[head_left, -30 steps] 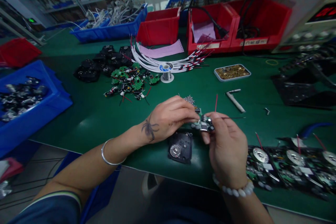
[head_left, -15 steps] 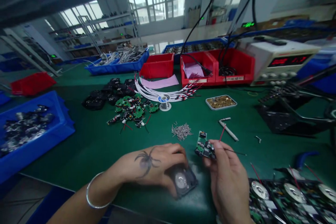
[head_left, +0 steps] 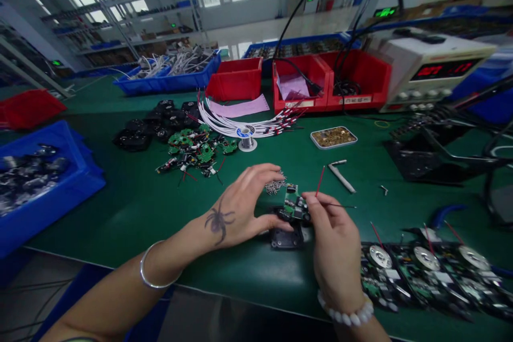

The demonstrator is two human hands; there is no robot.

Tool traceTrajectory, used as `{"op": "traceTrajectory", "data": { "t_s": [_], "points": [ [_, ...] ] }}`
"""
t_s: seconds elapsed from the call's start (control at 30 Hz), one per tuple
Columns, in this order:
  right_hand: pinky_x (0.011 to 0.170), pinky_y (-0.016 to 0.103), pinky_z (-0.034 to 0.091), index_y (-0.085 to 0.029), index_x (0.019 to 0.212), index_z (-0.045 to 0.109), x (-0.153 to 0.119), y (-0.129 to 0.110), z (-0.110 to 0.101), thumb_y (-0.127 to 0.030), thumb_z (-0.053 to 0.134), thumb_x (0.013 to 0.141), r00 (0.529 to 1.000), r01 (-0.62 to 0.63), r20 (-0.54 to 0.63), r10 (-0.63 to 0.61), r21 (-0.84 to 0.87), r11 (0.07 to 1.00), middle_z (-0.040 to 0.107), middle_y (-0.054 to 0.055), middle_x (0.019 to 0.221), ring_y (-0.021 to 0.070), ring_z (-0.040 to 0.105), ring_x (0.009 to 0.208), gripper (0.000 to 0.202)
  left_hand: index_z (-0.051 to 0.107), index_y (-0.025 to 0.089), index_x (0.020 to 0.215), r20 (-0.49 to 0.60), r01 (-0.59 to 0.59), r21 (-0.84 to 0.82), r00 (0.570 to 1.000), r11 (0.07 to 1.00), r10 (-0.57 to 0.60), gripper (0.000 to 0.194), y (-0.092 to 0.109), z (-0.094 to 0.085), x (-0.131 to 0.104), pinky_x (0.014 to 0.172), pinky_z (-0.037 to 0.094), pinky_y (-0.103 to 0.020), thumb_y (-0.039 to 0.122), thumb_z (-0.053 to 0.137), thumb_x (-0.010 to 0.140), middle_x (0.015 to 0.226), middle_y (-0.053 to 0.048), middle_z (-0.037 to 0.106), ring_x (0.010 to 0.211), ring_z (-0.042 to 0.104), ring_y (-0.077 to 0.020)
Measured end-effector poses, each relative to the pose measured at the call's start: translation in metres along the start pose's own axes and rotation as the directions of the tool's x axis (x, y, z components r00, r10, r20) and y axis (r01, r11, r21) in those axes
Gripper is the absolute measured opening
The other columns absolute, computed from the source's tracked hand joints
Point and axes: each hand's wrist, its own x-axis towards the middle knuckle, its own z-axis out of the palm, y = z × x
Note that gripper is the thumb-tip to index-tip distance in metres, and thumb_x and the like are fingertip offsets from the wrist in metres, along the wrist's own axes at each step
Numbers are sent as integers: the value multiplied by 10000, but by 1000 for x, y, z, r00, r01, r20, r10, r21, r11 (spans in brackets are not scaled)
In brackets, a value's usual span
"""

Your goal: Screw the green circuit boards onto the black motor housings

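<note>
My right hand [head_left: 334, 240] pinches a small green circuit board [head_left: 294, 203] by its right side; a red wire and a black wire stick out from it. Below the board, a black housing [head_left: 287, 239] lies on the green mat, partly covered. My left hand [head_left: 244, 203] is spread, its thumb beside the board's lower edge and over the housing, its fingers reaching above a pile of small screws [head_left: 274, 186]. Whether the thumb touches the board is not clear.
Green boards [head_left: 200, 149], black housings [head_left: 134, 133] and a solder spool [head_left: 247, 139] lie ahead. A blue bin [head_left: 76, 171] stands left. Several assembled units [head_left: 425, 272] lie right, below a white pen-like tool [head_left: 341, 177] and a power supply [head_left: 433, 72].
The black housing now rests on the mat and my left hand has let go of it, opening and moving up. The board in my right hand has come left, over the housing. The view has shifted.
</note>
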Motion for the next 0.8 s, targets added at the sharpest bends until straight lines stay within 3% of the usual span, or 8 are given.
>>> {"op": "traceTrajectory", "data": {
  "t_s": [0.07,0.17,0.23,0.33,0.43,0.53,0.7,0.8],
  "points": [
    [664,274,482,-166,853,673,-1,-3,1,-421,694,757,999,13,44,-13,-4,1000,692,40,814,158,621,742,274,452,178,1202,38,-75,-18,996,997,76,545,1,2,0,1054,399,-368,435,704,794,1314,-121,496,1231,470,-224],
    [715,290,483,-170,892,695,-1,-1,0,-451,635,821,994,43,100,-38,-40,998,701,54,885,162,624,795,296,490,184,1061,55,-83,-35,995,996,85,296,6,0,-2,999,435,-337,348,634,861,1202,-92,549,1144,522,-192],
    [740,301,476,-179,1004,678,-1,3,-2,-495,551,880,995,81,57,-80,-28,996,692,57,940,158,615,823,363,472,183,965,41,-39,-24,998,999,40,225,11,-3,-3,938,458,-330,308,622,853,1137,-82,549,1071,538,-188],
    [804,320,467,-188,1126,617,-2,7,-2,-489,498,922,978,191,-92,-187,39,981,658,61,1036,161,608,918,382,431,186,897,132,15,-3,991,1000,-15,230,18,-4,-6,824,480,-317,276,622,804,1037,-68,531,945,537,-183],
    [886,347,455,-168,1124,600,-5,7,-1,-408,507,939,922,350,-184,-341,20,936,625,75,1092,173,596,1018,316,422,183,888,224,14,35,974,999,-21,213,20,4,-10,797,482,-339,254,595,787,996,-69,523,907,520,-196],
    [916,366,450,-147,1106,597,-7,5,0,-355,501,947,877,437,-190,-442,-68,897,609,93,1103,184,583,1046,280,434,172,889,240,4,97,970,995,-27,180,19,13,-12,816,483,-374,254,565,796,991,-83,522,929,507,-220],
    [939,414,440,-134,1090,599,-7,5,-1,-324,458,963,867,464,-143,-477,-118,878,596,113,1105,209,563,1072,268,465,165,915,291,14,144,955,990,-56,402,16,15,-13,808,502,-404,501,643,787,1030,-91,528,930,521,-237],
    [937,399,433,-153,1054,604,-9,4,-4,-262,434,963,804,566,-102,-586,-173,806,598,94,1075,199,551,1074,221,462,162,961,295,12,134,954,991,-52,579,15,14,-14,848,513,-415,638,678,710,1110,-104,525,978,535,-247]
  ]
}}
